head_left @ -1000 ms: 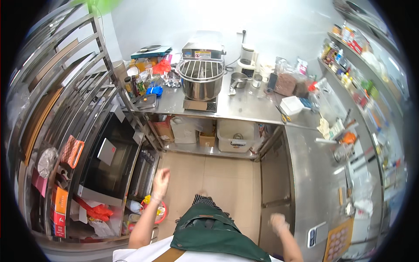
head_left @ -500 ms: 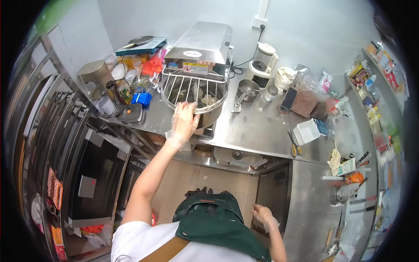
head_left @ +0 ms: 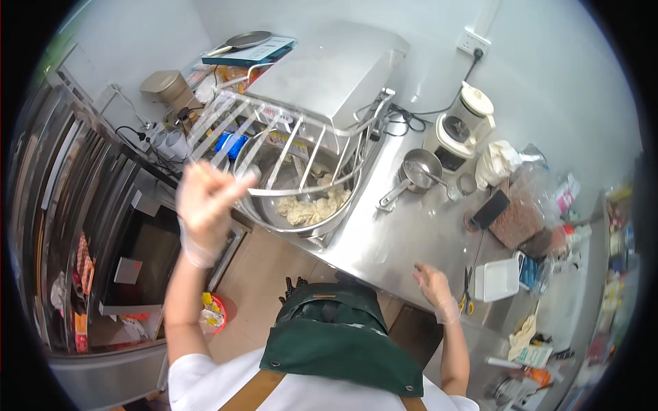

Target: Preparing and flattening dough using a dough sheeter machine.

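Note:
My left hand [head_left: 208,209], in a clear plastic glove and smeared by motion, grips the front rim of the mixer's wire guard [head_left: 279,152]. The guard is tilted up over the steel mixing bowl [head_left: 264,218]. In the bowl sits a rough, pale lump of dough [head_left: 308,207], partly seen through the bars. Behind it stands the silver housing of the dough mixer [head_left: 329,68]. Near the counter's front edge hovers my right hand [head_left: 434,286], also gloved, with nothing in it and its fingers apart.
Right of the mixer on the steel counter [head_left: 384,253] are a saucepan [head_left: 420,168], a blender [head_left: 462,127], a phone [head_left: 491,209], scissors [head_left: 467,291] and a white tray [head_left: 497,281]. Tray racks [head_left: 68,185] line the left. A red bin [head_left: 223,312] stands on the floor.
My left hand has lifted the guard, so more of the bowl and dough shows. My right hand has risen from beside my body to the counter edge. The view has turned and come closer.

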### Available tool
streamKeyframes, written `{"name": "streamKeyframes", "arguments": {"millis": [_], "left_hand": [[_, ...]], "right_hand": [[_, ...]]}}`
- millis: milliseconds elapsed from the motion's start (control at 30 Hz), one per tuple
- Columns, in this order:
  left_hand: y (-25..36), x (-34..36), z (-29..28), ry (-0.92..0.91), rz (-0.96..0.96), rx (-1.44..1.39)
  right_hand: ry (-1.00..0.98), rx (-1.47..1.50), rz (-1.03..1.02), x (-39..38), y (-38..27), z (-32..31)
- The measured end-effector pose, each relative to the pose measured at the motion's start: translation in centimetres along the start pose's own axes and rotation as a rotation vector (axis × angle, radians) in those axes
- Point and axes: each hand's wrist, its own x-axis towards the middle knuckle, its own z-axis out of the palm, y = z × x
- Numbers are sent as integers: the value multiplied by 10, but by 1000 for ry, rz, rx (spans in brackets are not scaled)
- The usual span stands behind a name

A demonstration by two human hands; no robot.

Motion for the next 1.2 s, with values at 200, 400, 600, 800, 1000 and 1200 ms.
{"name": "streamKeyframes", "arguments": {"millis": [200, 400, 600, 800, 1000, 1200], "left_hand": [[-69, 203, 22, 192, 260, -212], [-127, 372, 136, 198, 252, -166], [-115, 427, 243, 31, 248, 217], [-113, 414, 264, -60, 337, 267], [-86, 402, 212, -104, 524, 165], [-90, 254, 77, 156, 274, 177]], "right_hand": [[325, 62, -483, 116, -63, -58], [298, 210, -551, 116, -86, -37], [258, 519, -142, 71, -52, -17], [636, 559, -259, 148, -107, -89], [1077, 150, -509, 327, -214, -202], [961, -42, -152, 466, -195, -231]]}}
